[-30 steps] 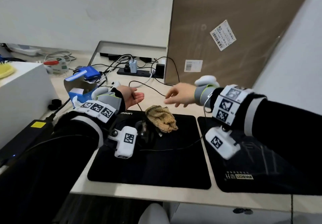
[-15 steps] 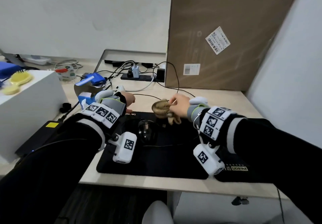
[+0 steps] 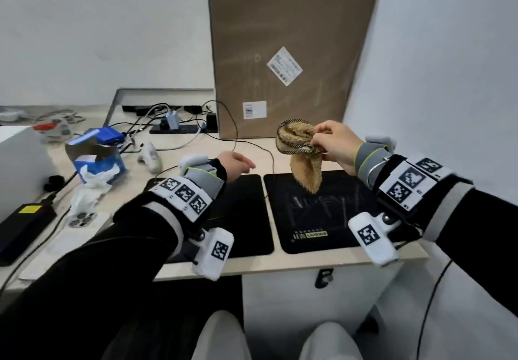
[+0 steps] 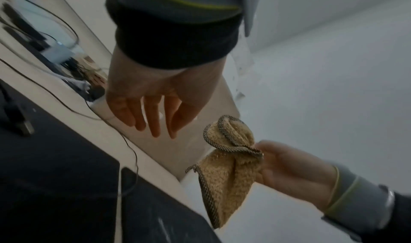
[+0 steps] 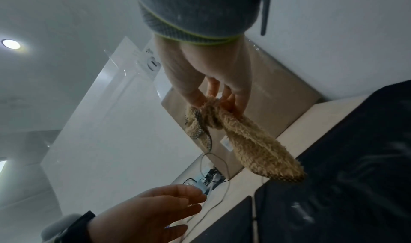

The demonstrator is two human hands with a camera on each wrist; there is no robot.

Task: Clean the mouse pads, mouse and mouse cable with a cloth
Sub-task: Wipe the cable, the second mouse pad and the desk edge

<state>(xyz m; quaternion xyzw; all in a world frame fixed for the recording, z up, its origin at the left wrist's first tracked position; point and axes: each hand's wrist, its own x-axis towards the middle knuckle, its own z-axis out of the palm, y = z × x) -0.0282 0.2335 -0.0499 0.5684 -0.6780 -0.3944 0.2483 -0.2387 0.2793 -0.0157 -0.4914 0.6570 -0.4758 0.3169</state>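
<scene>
My right hand (image 3: 319, 142) pinches a tan fluffy cloth (image 3: 301, 149) with a dark woven border and holds it up over the far edge of the right black mouse pad (image 3: 316, 219); a corner of the cloth hangs down. My left hand (image 3: 244, 163) hovers with relaxed, straight fingers, holding nothing, over the far edge of the left black mouse pad (image 3: 244, 219). A thin black mouse cable (image 3: 269, 155) runs across the desk to the gap between the pads. My left arm hides the mouse. In the left wrist view, the cloth (image 4: 229, 159) hangs just right of my spread left fingers (image 4: 153, 123).
A tall cardboard box (image 3: 286, 51) leans on the wall behind the pads. A power strip (image 3: 179, 128) with tangled cables, a blue tissue box (image 3: 95, 160), a phone (image 3: 81, 216) and a black adapter (image 3: 22, 228) crowd the left side. The desk's front edge (image 3: 308, 261) lies close below the pads.
My right hand took the cloth off the left pad and lifted it up and to the right, over the right pad. My left hand stayed open near the left pad's far edge.
</scene>
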